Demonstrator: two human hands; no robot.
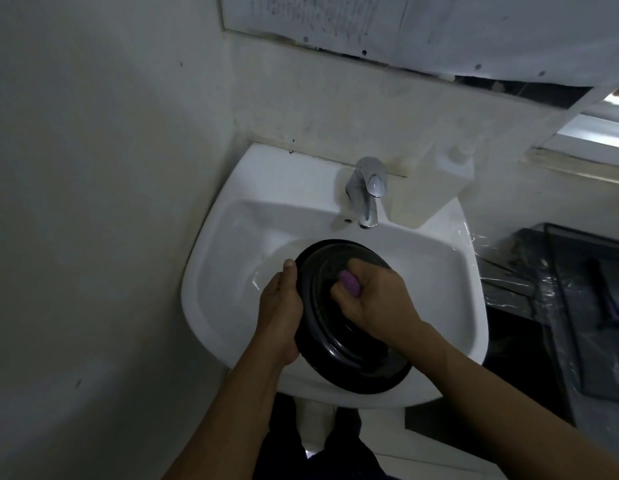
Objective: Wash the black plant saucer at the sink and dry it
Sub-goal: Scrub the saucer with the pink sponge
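Room: a dim washroom corner with scuffed pale walls; a white sink (pixel 211 271) is fixed to the wall, with a chrome tap (pixel 367 192) at its back and a white soap dispenser (pixel 429 188) just beside the tap.
Saucer: the black plant saucer (pixel 346 344) is held tilted over the basin, its near edge out past the sink's front rim.
Left grip (pixel 280 313): wrapped on the saucer's left rim, thumb along the edge, steadying it.
Right grip (pixel 377 299): curled round a purple scrubber (pixel 349 284), which is pressed against the saucer's upper face.
Water: no stream shows at the tap; a wet glint lies in the basin.
Step in hand: scrubbing, by the look of it; drying is not yet begun.
Doing it well: probably best to keep the left grip firm, since a wet rim will be slippery, and to turn the saucer bit by bit so the scrubber reaches each ring and groove.
Risk: the overhanging edge could drip on the floor, so shifting it deeper over the basin seems wise.
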